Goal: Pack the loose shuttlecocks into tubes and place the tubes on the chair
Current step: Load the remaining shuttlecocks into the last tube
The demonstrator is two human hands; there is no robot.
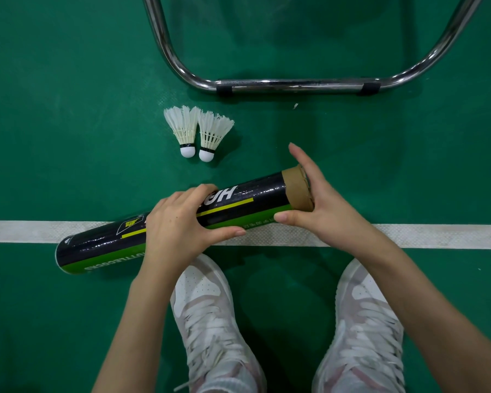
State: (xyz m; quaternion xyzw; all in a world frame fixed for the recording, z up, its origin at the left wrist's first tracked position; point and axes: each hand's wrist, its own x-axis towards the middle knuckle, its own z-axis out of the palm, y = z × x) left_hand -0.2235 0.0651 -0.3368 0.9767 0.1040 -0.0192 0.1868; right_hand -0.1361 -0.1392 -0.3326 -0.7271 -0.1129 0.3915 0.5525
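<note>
A glossy black and green cardboard tube [182,219] lies slanted across the white line [437,236] of the textured green floor [68,109], its bare brown open end toward 2 o'clock. The left hand [182,222] curls round the tube's middle. The right hand [318,202] cups that brown end, thumb under, fingers [304,163] straight over the mouth. Two white feathered shuttlecocks [199,131] lie side by side at 11 o'clock of the tube, apart from both hands, below the chrome chair frame [295,84].
</note>
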